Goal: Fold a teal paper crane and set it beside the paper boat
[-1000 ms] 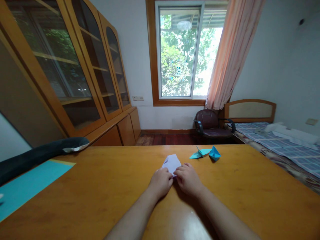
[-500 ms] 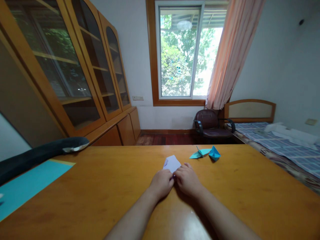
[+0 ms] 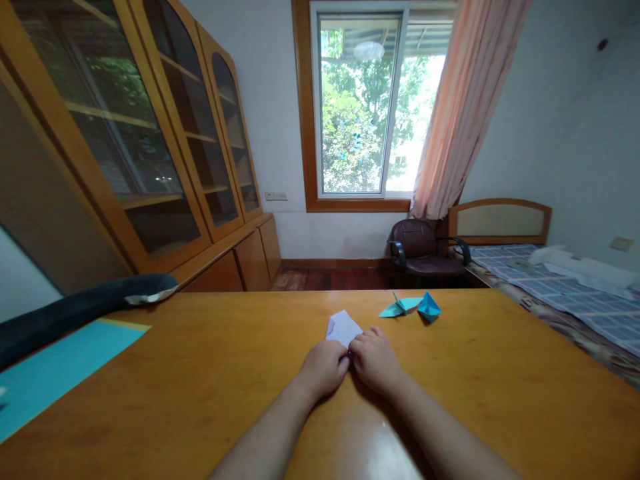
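A folded sheet of pale lilac paper [image 3: 343,327] lies on the wooden table, its pointed far end showing beyond my hands. My left hand [image 3: 324,367] grips its near left side, fingers curled and thumb pressed in. Close against it, my right hand [image 3: 374,360] pinches the near right side of the same paper. The near edge of the paper is hidden under my fingers. Beyond my right hand sit a light blue origami crane [image 3: 401,306] and a darker blue folded paper piece [image 3: 429,308], the two side by side.
A turquoise sheet [image 3: 75,373] with a yellow edge lies at the table's left, beside a dark curved padded object [image 3: 85,310]. Past the table [image 3: 225,373] stand a glass-door cabinet [image 3: 200,160], a brown armchair [image 3: 423,247] and a bed [image 3: 545,273] on the right.
My right hand has shifted very slightly to the right along the paper. Both hands keep their grip, and the other things stay where they were.
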{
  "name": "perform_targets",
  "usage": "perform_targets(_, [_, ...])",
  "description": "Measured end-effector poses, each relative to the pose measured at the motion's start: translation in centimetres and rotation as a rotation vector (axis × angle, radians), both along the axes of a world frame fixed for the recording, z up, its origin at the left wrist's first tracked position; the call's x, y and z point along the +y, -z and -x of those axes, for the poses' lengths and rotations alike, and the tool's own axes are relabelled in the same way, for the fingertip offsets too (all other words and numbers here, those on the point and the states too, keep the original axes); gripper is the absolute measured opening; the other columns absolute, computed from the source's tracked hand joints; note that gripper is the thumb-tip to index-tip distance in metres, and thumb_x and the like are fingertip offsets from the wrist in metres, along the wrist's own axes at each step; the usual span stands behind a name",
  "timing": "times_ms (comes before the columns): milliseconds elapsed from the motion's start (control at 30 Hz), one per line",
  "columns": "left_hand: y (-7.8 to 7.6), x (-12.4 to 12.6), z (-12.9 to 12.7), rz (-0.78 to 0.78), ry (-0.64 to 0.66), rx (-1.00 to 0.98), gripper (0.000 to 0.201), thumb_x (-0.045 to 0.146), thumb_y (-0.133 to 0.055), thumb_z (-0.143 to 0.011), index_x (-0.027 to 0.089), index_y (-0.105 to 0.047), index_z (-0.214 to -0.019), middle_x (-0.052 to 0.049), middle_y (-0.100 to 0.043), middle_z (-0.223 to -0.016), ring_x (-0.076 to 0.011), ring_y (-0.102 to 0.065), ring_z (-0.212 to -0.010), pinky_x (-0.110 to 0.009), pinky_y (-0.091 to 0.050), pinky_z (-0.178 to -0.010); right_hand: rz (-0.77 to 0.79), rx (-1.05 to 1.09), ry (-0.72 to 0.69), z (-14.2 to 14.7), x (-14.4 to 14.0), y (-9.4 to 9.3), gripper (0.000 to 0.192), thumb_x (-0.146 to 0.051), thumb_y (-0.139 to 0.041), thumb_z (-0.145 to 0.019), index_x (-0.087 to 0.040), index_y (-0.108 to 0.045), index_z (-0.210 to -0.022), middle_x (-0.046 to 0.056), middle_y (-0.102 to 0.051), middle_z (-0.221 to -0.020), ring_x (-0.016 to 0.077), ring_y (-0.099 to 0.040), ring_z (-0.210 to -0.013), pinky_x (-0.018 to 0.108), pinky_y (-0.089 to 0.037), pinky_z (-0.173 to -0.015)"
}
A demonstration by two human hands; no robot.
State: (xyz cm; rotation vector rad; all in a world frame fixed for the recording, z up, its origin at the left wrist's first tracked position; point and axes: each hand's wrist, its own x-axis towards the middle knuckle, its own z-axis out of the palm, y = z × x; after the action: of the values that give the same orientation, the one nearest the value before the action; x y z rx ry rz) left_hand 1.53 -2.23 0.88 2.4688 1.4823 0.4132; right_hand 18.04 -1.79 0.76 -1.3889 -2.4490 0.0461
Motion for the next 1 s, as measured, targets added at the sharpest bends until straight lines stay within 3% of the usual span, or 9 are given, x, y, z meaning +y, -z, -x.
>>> perform_targets(333, [0.39, 0.11, -0.07, 0.030, -0.036, -0.072, 0.021, 0.030, -0.045, -0.089, 0.022, -0.064, -0.087, -0.005, -0.070, -0.092, -0.0192, -0.062, -0.083, -0.027, -0.039, -0.069, 0.028, -0.001, 0.020, -0.06, 0.32, 0.57, 0.022, -0.021, -0.045, -0.089, -0.022, -0.066, -0.086, 0.004, -0.067, -0.086, 0.0199, -0.055, -0.091, 0.041, -0.023, -0.101])
perform_targets(633, [0.26, 0.01, -0.01, 0.033, -0.029, -0.056, 0.021, 0.028, -0.046, -0.088, 0.021, -0.065, -0.082, -0.005, -0.070, -0.091, -0.0192, -0.061, -0.083, -0.027, -0.039, -0.070, 0.062, -0.005, 0.023, -0.02, 0.33, 0.62, 0.021, -0.022, -0.045, -0.091, -0.023, -0.066, -0.089, 0.004, -0.067, -0.092, 0.0197, -0.054, -0.097, 0.046, -0.018, -0.107])
perform_targets(1000, [-0.16, -0.21, -0.09, 0.047, -0.033, -0.062, 0.020, 0.027, -0.048, -0.088, 0.020, -0.067, -0.084, -0.005, -0.070, -0.091, -0.0195, -0.061, -0.084, -0.027, -0.039, -0.070, 0.057, 0.052, 0.020, -0.04, 0.36, 0.78, 0.018, -0.020, -0.048, -0.090, -0.022, -0.065, -0.085, 0.002, -0.065, -0.091, 0.0186, -0.055, -0.096, 0.050, -0.015, -0.108])
